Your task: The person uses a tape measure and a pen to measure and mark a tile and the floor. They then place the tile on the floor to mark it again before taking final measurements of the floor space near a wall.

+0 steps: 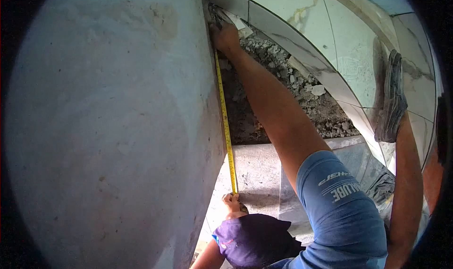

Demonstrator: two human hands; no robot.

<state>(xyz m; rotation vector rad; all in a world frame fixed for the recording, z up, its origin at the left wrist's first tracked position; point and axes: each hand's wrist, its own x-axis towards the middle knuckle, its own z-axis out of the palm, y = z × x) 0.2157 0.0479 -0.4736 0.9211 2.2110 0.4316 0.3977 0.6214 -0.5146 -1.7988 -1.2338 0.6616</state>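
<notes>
A yellow tape measure (224, 113) is stretched along the edge of a large pale slab (113, 127). My right hand (227, 38), at the end of an arm in a blue printed sleeve, is closed at the tape's far end. A dark object (217, 17) shows at its fingers, partly hidden. At the near end, the fingers of my left hand (231, 204) pinch the tape over a pale, dusty surface (257, 170). Dark purple fabric (257, 240) covers much of the arm behind that hand.
Broken mortar and rubble (302, 85) fill the gap beside the tape. A curved tiled edge (302, 52) borders it, with marbled tiles (349, 47) beyond. At right, a bare limb (408, 184) ends in a dark grey covering (391, 99). Crumpled dark plastic (381, 189) lies nearby.
</notes>
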